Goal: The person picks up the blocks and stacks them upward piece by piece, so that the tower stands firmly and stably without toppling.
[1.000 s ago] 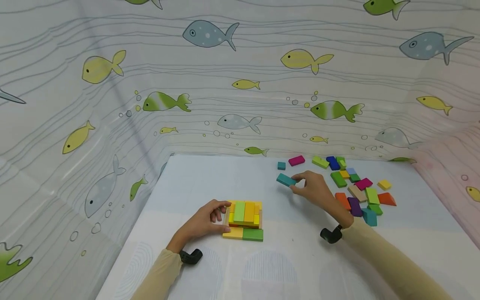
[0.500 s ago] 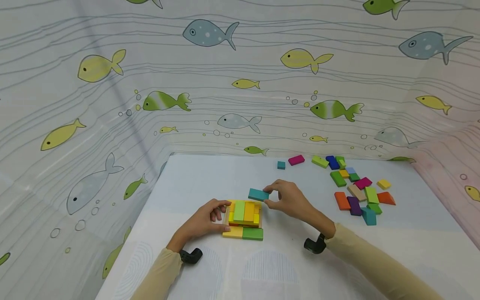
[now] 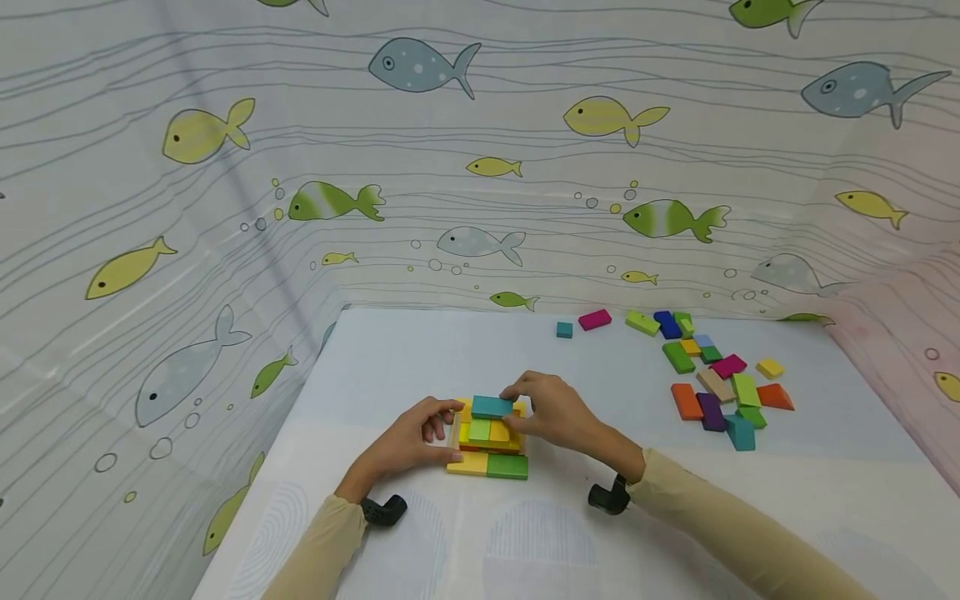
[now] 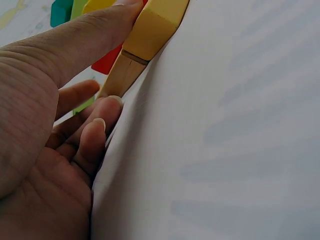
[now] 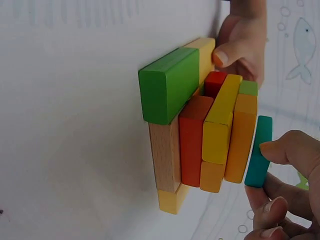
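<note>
In the head view my right hand (image 3: 557, 414) pinches a teal block (image 3: 491, 407) by its right end, thumb in front and fingers behind. It is held close over the top of a low stack of wooden blocks. In the right wrist view a narrow gap shows between the teal block (image 5: 259, 150) and the top orange block (image 5: 241, 137). My left hand (image 3: 408, 435) spans the stack's left side. Its thumb touches the pale yellow block (image 3: 466, 464) at the front, and its fingers reach the back left corner. A green block (image 3: 507, 467) lies beside the pale yellow one.
Loose coloured blocks lie scattered at the table's right, among them an orange block (image 3: 686, 402), a purple block (image 3: 711, 412) and a teal wedge (image 3: 740, 433). Toward the back are a small teal block (image 3: 564, 330) and a magenta block (image 3: 595, 319). A fish-patterned sheet rises behind the table.
My right hand has carried the teal block leftward from the right of the stack to over its top, turning it nearly level across. My left hand has stayed at the stack.
</note>
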The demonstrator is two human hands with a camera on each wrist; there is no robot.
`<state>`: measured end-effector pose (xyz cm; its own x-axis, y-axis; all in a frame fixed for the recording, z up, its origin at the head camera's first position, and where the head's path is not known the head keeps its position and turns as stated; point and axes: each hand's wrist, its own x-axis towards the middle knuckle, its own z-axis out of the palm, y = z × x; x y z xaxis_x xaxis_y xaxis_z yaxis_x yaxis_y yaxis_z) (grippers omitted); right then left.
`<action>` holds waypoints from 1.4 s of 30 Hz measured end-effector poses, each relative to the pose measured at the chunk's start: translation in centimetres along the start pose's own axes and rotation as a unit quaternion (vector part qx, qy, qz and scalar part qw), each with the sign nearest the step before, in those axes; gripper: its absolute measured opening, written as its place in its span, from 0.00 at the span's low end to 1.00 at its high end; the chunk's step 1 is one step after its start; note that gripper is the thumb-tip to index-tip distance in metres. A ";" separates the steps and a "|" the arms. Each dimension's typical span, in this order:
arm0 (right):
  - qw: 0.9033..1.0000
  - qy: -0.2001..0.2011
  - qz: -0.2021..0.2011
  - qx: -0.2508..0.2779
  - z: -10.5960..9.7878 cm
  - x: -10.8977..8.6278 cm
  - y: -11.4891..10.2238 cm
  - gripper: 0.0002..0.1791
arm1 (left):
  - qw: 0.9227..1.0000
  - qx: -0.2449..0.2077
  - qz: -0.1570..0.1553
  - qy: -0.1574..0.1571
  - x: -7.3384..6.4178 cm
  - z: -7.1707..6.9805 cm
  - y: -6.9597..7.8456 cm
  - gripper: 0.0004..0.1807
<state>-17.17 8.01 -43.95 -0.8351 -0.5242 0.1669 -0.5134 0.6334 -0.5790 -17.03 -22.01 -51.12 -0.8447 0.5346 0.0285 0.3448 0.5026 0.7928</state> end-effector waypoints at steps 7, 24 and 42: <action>1.000 -0.002 0.010 -0.005 0.0 0.1 -0.2 0.18 | 1.000 -0.001 -0.007 -0.001 0.0 0.0 0.2 0.40; 0.996 0.045 0.081 -0.007 -1.2 2.0 5.7 0.19 | 1.000 -0.001 0.009 0.002 -0.2 -0.2 0.0 0.40; 0.970 0.055 0.226 -0.069 -5.2 4.7 16.4 0.35 | 1.000 -0.014 0.001 -0.005 -0.3 -0.3 0.5 0.41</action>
<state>-30.57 18.86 -48.46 -0.9931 -0.1168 0.0094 -0.1057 0.8585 -0.5018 -16.71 -22.14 -50.58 -0.8403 0.5417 0.0239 0.3342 0.4827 0.8095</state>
